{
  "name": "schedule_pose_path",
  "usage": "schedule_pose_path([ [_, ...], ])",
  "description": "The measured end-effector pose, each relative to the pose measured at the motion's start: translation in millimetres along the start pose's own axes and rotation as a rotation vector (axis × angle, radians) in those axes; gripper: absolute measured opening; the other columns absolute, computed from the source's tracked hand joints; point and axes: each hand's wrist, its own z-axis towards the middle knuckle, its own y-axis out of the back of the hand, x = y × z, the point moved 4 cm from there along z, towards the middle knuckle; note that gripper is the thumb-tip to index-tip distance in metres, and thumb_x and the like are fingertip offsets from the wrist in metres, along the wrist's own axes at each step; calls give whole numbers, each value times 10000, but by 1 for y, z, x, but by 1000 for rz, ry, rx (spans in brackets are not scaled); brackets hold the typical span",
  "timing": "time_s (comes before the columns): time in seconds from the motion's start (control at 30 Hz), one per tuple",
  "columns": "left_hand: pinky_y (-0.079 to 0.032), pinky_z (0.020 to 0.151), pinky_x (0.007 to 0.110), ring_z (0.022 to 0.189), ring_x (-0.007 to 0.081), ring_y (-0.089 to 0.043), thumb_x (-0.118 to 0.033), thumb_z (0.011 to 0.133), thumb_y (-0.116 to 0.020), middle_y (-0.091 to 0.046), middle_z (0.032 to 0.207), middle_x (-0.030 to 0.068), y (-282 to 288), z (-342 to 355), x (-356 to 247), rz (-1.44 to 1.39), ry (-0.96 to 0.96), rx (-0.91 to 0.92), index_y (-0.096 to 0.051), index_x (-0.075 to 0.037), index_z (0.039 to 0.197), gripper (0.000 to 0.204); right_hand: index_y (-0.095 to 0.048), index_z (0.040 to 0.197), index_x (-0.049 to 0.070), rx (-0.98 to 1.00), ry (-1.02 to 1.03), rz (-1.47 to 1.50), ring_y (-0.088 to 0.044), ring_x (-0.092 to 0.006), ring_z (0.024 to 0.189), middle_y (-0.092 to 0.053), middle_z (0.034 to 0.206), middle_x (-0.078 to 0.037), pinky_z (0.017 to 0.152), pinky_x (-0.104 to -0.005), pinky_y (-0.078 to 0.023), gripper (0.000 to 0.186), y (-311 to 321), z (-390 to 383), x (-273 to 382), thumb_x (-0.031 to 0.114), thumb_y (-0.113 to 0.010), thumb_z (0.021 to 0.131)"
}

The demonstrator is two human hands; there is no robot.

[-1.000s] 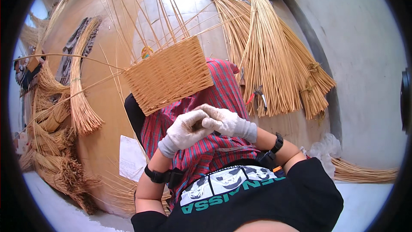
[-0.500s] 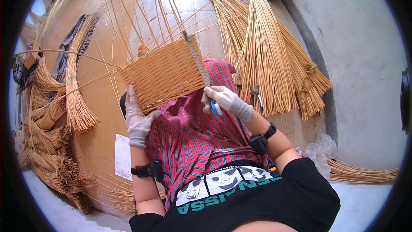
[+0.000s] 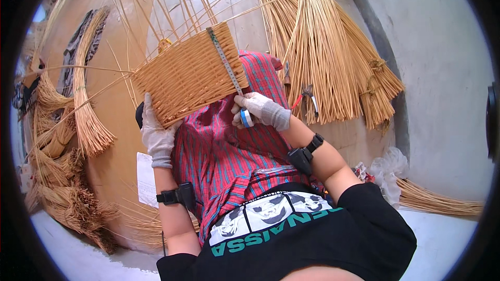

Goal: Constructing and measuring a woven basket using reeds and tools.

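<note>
A woven rattan panel [image 3: 182, 75] lies over my lap, with long loose rods fanning out from its far and left edges. My left hand [image 3: 158, 132], in a whitish glove, grips its lower left corner. In my gloved right hand [image 3: 259, 109] is a blue and white tape measure [image 3: 246, 118]. Its metal blade [image 3: 224, 60] runs across the panel near the right end, from the near edge to the far one. A red striped cloth [image 3: 219, 156] covers my legs below the panel.
Large rattan bundles [image 3: 325, 62] lie at the right, with red-handled cutters [image 3: 307, 93] on them. More bundles [image 3: 88, 117] line the left side. A paper sheet [image 3: 147, 177] is beside my left arm. A plastic bag [image 3: 388, 171] lies near the wall [image 3: 442, 73].
My hands, together over my lap one second ago, have separated. The left now grips the panel, and the right holds the tape laid across it. The panel appears higher and further left in view.
</note>
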Motion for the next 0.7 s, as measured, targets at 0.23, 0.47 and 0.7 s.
schedule_pose_path([
  [0.23, -470, 1141, 377, 1350, 262, -540, 63, 632, -904, -465, 1559, 106, 2, -7, 3, -11, -39, -40, -216, -188, 1658, 1261, -634, 971, -6, -3, 51, -43, -712, -241, 669, -717, 808, -142, 593, -369, -588, 332, -7, 3, -2, 295, -510, 1037],
  [0.47, -437, 1162, 395, 1378, 335, -513, -239, 578, -987, -467, 1544, 155, -1, -8, 10, -109, -18, -32, -267, -181, 1640, 1284, -666, 992, 21, 181, 283, -143, -716, -172, 773, -730, 857, -100, 708, -321, -584, 477, -19, -3, -8, 448, -480, 1097],
  [0.7, -381, 1214, 341, 1423, 243, -458, -81, 551, -983, -447, 1570, 82, 0, -6, 3, 33, 42, 5, -232, -110, 1646, 1328, -665, 1003, 20, 229, 285, -157, -703, -158, 752, -712, 827, -83, 652, -309, -554, 475, -43, 17, -12, 448, -481, 1096],
])
